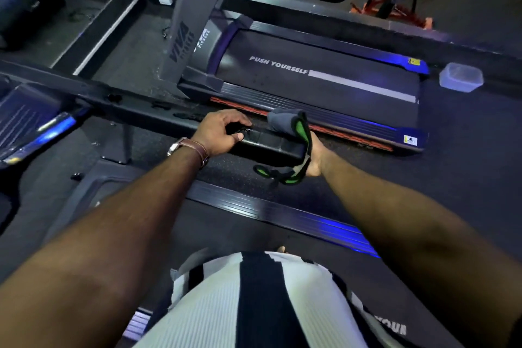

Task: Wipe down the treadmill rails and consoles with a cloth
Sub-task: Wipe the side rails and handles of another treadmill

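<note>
A black treadmill handrail [265, 144] runs from the left toward the middle of the head view and ends in a padded tip. My left hand [220, 133] grips the rail just before that tip, thumb on the near side. A grey and green cloth [293, 133] is wrapped over the rail's end. My right hand [315, 158] holds the cloth from the far right side, its fingers mostly hidden behind the fabric. A loose green part of the cloth hangs below the rail.
A second treadmill [324, 85] with "PUSH YOURSELF" on its belt lies beyond the rail. Its grey upright post [192, 22] stands at the upper left. A clear plastic container [461, 76] sits on the floor at the right. The side rail [282, 212] of my treadmill runs below.
</note>
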Available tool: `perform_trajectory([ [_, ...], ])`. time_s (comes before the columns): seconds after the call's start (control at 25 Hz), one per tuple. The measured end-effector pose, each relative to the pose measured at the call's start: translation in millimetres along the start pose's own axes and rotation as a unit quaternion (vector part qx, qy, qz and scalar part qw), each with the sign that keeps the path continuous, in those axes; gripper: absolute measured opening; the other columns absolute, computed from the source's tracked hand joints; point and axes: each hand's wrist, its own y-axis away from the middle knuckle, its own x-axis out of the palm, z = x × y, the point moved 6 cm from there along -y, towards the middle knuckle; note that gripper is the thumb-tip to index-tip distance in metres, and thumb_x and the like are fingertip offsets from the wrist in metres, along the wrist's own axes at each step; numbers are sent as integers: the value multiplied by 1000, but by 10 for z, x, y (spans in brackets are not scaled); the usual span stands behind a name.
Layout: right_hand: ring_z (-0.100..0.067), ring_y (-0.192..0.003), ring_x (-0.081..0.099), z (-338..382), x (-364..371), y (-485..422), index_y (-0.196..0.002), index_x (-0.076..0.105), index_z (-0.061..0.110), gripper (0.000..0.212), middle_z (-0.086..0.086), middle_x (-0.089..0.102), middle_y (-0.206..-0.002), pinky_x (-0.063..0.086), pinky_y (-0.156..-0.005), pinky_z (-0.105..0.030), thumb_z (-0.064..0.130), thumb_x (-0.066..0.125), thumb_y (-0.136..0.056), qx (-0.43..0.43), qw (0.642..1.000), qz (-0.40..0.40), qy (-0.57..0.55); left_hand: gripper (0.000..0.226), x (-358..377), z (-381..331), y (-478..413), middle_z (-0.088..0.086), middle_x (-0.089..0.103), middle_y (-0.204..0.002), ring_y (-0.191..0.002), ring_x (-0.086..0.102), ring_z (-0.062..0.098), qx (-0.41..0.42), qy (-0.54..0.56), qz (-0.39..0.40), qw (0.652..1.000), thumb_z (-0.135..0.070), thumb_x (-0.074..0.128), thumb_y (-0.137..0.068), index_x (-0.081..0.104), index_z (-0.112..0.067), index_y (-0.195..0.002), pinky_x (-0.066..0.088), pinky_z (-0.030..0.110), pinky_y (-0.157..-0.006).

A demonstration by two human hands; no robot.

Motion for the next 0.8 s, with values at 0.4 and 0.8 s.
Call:
perform_trajectory([
  [0.4,-27,-111,59,310,318,519,-143,43,34,93,-3,61,-124,53,-90,-43,75,71,-63,-218,635,-193,716,26,7,-54,-12,-2,70,-102,-97,65,15,-15,1,-27,1000,-16,63,-70,71,-13,-95,49,34,-96],
  [0.8,-16,-104,69,390,219,307,-122,68,21,45,-6,71,-119,56,-91,-34,46,73,-85,-29,975,40,218,33,-9,-25,36,-5,69,-112,-107,62,13,-33,-35,31,998,-20,70,-74,71,-19,-107,44,31,-102],
])
